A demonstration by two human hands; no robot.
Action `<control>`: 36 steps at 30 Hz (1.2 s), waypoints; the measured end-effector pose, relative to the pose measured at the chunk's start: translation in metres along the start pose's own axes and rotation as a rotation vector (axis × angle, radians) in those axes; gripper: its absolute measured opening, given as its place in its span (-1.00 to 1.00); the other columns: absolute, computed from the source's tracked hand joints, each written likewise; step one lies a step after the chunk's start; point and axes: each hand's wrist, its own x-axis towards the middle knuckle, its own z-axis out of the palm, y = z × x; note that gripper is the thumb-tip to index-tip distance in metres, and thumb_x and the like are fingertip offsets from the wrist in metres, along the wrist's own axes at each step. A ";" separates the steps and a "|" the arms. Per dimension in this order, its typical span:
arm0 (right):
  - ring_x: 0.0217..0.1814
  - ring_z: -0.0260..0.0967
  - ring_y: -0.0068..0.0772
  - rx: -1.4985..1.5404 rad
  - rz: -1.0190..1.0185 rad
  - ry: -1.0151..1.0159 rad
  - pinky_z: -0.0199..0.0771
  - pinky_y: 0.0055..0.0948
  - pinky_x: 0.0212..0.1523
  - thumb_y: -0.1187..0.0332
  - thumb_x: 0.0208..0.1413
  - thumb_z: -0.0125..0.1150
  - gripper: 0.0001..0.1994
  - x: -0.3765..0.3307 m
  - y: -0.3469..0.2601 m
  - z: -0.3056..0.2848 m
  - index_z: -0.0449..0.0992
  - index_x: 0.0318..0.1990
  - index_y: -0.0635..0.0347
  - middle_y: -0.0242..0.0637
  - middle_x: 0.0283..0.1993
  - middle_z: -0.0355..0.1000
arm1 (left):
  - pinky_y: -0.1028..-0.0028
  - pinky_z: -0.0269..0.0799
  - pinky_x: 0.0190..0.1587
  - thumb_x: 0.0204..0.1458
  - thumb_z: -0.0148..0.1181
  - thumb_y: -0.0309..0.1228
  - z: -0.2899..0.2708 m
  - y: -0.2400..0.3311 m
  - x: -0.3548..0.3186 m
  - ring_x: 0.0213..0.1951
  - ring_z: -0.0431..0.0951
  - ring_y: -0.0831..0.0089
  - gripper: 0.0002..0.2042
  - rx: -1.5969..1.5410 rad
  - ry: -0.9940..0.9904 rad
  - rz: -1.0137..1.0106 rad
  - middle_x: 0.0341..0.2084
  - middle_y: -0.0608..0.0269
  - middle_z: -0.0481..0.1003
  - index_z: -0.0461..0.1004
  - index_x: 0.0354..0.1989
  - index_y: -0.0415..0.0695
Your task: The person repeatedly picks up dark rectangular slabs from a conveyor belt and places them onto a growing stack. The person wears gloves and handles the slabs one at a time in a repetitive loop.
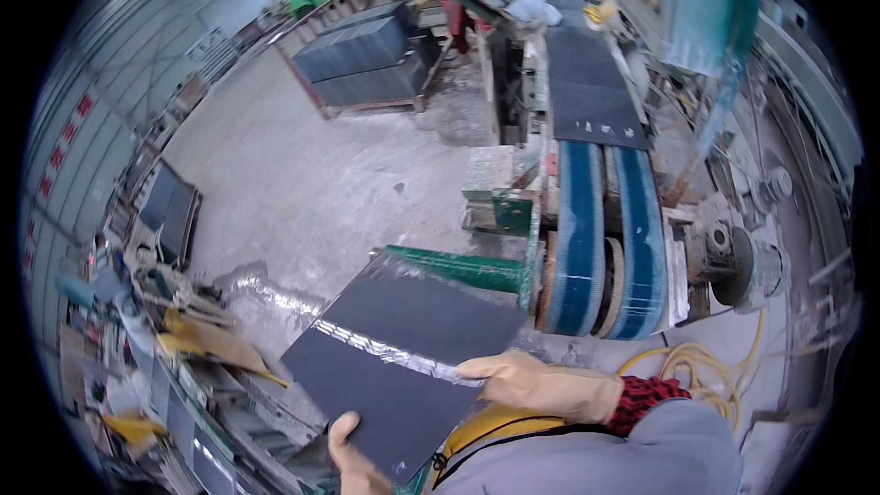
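Watching head view remotely, I see the near dark slab point(380, 394) low, left of blue conveyor belts point(581, 229). R hand point(527, 383) is at its right corner, L hand point(357, 460) at left edge; fingers partly hidden, can't tell if pinching.

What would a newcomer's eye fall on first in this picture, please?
Probably the dark slab, low and near the centre, with the left hand at its near-left edge and the right hand at its right corner, both gloved. Next might come the blue belts on the right, then the grey stack, upper left of centre.
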 end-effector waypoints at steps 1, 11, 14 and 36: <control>0.15 0.51 -0.20 -0.055 0.002 0.138 0.44 -0.41 0.20 0.51 0.07 0.25 -0.57 -0.021 0.005 -0.016 0.54 0.15 0.19 -0.10 0.18 0.52 | 0.10 0.45 0.17 -0.06 0.19 -0.28 0.021 -0.007 0.019 0.05 0.53 0.01 -0.42 0.064 -0.005 -0.072 0.07 -0.03 0.52 0.40 0.18 -0.32; -0.14 0.53 -0.35 0.768 0.026 1.006 0.47 -0.40 -0.02 0.51 0.18 0.10 -0.75 -0.110 0.100 -0.120 0.55 -0.03 0.41 -0.14 -0.16 0.59 | 0.33 0.38 0.22 0.31 -0.03 -0.45 0.177 -0.178 0.138 0.19 0.42 0.29 -0.53 0.594 -0.470 -0.140 0.21 0.13 0.39 0.20 0.39 -0.17; -0.14 0.46 -0.35 1.204 -0.047 1.092 0.46 -0.34 -0.10 0.49 0.19 0.19 -0.75 -0.111 0.120 -0.136 0.53 -0.02 0.44 -0.19 -0.11 0.54 | 0.33 0.32 0.27 0.32 -0.03 -0.44 0.193 -0.208 0.163 0.21 0.41 0.29 -0.51 0.672 -0.524 -0.205 0.23 0.12 0.37 0.16 0.42 -0.17; 0.18 0.42 -0.21 1.437 -0.210 1.266 0.43 -0.32 0.20 0.61 0.14 0.24 -0.70 -0.015 0.213 -0.248 0.51 0.04 0.45 -0.08 0.11 0.47 | 0.31 0.53 0.08 0.28 0.07 -0.36 0.287 -0.269 0.316 0.04 0.54 0.35 -0.56 0.740 -0.533 -0.275 0.10 0.18 0.48 0.32 0.33 -0.09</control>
